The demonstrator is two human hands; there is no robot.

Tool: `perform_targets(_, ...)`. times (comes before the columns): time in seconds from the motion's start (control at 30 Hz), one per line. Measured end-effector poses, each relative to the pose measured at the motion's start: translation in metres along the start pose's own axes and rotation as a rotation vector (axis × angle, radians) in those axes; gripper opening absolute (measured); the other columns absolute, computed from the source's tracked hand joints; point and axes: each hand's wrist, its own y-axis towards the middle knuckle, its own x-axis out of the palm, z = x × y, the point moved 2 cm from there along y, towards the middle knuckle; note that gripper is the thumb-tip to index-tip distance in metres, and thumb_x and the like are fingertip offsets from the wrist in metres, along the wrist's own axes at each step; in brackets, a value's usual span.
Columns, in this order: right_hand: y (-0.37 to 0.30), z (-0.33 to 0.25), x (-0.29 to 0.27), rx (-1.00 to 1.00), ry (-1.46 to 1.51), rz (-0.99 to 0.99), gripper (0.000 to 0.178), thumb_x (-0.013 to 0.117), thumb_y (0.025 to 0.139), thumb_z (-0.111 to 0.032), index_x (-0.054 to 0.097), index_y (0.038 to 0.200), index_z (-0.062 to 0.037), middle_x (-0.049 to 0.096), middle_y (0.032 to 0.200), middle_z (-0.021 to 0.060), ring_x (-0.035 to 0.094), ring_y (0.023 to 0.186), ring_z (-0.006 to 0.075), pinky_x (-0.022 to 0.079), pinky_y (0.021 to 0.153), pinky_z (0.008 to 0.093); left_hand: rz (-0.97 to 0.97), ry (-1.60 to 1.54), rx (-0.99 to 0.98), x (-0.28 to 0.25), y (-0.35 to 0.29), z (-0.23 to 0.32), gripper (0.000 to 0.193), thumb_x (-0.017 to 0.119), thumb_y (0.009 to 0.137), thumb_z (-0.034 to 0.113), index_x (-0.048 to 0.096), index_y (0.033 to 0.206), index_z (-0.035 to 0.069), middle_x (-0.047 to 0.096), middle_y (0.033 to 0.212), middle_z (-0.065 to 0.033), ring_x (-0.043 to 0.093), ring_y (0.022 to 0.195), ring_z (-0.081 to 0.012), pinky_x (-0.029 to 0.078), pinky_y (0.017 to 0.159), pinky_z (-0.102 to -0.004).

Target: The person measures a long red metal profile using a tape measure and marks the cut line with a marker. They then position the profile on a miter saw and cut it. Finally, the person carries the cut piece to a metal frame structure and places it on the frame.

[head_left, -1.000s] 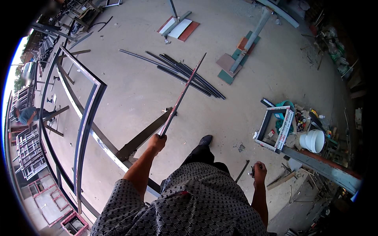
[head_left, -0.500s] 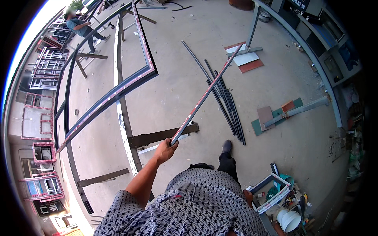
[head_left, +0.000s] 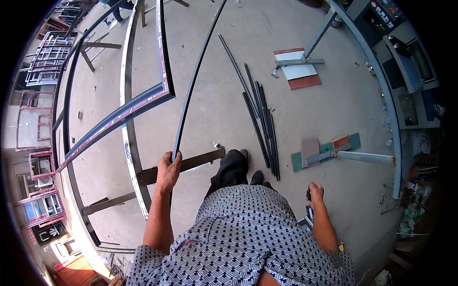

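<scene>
My left hand [head_left: 169,170] grips the near end of a long, thin dark metal strip [head_left: 194,74], which reaches out past the top edge of the view. To its left lies a large dark window frame [head_left: 167,76], its corner close to the strip but apart from it. My right hand [head_left: 315,192] is raised at the right of my body, fingers closed around a small dark object [head_left: 309,194]; its kind cannot be made out. Beneath my left hand runs a brown crossbar [head_left: 198,159] of the stand.
Several dark metal profiles [head_left: 264,126] lie on the floor ahead. Metal stand legs [head_left: 365,156] rest on boards at right, below a long grey rail [head_left: 381,71]. A pale beam [head_left: 128,95] carries the window frame. Another person's legs [head_left: 117,12] show at upper left.
The strip has swung left and stands more lengthwise, with my left hand further left. My right hand has come up from beside the tool pile at lower right, closed on a small dark object.
</scene>
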Motion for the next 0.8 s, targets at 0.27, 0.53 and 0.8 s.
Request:
perform_targets(0.27,0.052,-0.165,0.123,-0.113,-0.107,-0.088,0.035,0.069,0.089,-0.033,0.066,0.116,-0.0114,0.059,0.078,-0.0004,0.058,0.063,0.0137,0.053,0.052,0.0377,0.081,-0.226,-0.056,-0.050,0.115,0.030,0.038,0.058,0.105,0.041,0.057,0.093,0.006,0.044,0.073,0.0058,0.038,0.066,-0.0061,0.032,0.056,-0.0275)
perform_targets(0.53,0.067,-0.294,0.247,-0.434,-0.497,-0.270,0.031,0.068,0.085,-0.027,0.073,0.103,-0.0025,0.068,0.087,0.0043,0.061,0.074,0.0124,0.049,0.065,0.0299,0.160,-0.383,-0.109,-0.087,0.232,0.051,0.034,0.058,0.106,0.042,0.055,0.091,0.011,0.044,0.069,0.0077,0.035,0.058,-0.0030,0.029,0.050,-0.0230)
perform_targets(0.8,0.084,-0.499,0.345,-0.267,-0.621,-0.327,0.030,0.067,0.087,-0.030,0.068,0.107,-0.0078,0.060,0.075,-0.0014,0.056,0.061,0.0098,0.050,0.054,0.0297,0.286,-0.512,-0.246,-0.113,0.289,0.068,0.041,0.058,0.106,0.044,0.057,0.089,0.007,0.047,0.072,0.0051,0.040,0.065,-0.0055,0.034,0.057,-0.0241)
